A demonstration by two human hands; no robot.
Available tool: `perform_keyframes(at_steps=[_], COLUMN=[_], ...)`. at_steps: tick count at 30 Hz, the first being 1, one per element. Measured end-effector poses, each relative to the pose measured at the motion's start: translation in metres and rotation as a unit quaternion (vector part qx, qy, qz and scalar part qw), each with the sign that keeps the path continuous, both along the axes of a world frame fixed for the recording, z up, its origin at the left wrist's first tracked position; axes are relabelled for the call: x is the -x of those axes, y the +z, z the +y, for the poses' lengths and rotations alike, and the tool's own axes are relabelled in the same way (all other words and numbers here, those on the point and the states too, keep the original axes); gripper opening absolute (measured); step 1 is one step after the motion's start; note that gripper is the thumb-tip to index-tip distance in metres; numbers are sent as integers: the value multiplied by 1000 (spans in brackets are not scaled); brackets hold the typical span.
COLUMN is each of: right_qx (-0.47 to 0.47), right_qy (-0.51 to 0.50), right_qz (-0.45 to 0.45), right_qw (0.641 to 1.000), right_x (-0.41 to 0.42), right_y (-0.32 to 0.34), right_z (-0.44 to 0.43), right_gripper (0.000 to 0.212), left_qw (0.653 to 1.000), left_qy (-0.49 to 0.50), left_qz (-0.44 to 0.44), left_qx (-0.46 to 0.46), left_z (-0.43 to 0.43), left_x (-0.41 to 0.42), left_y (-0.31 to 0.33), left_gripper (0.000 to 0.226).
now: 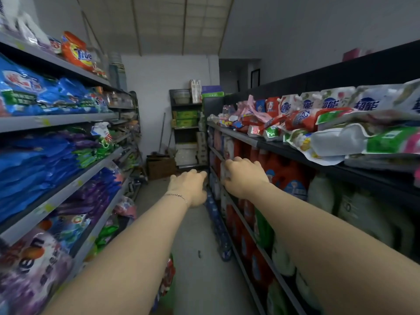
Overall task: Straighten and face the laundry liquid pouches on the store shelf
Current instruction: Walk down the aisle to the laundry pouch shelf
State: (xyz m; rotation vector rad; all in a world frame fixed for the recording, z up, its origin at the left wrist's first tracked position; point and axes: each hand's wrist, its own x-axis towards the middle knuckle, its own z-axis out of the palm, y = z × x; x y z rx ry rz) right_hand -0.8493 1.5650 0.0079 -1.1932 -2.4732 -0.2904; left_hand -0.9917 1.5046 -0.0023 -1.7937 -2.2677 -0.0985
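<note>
Laundry liquid pouches fill the top right shelf (268,145). White pouches (329,102) stand along the back. Red pouches (302,119) and a white and green pouch (363,140) lie flat and crooked at the front, some hanging over the edge. Both my arms reach down the aisle. My right hand (245,177) is at the shelf below the pouches, its fingers curled round a blurred pale pack (223,172) at the shelf front. My left hand (188,186) hangs in mid-aisle beside it with loosely curled fingers, holding nothing.
Red, green and white detergent bottles (293,178) stand on the lower right shelves. Blue and purple powder bags (45,96) crowd the grey shelves on the left. At the aisle's far end are a cardboard box (161,167) and a small rack (185,123).
</note>
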Motion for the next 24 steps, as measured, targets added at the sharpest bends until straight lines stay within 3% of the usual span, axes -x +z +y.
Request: perform_keyframes(at_steps=[16, 24], right_qx=[8, 30], right_qy=[10, 27], right_qz=[22, 18], right_qw=[1000, 999], right_x=[95, 150], right_y=[26, 9], right_z=[275, 375], right_gripper=[35, 37], left_qw=[999, 997], left_qy=[42, 78], left_qz=[-5, -12], left_qx=[-28, -7], left_z=[254, 345], left_x=[107, 162], left_y=[24, 10], left_gripper=[42, 48])
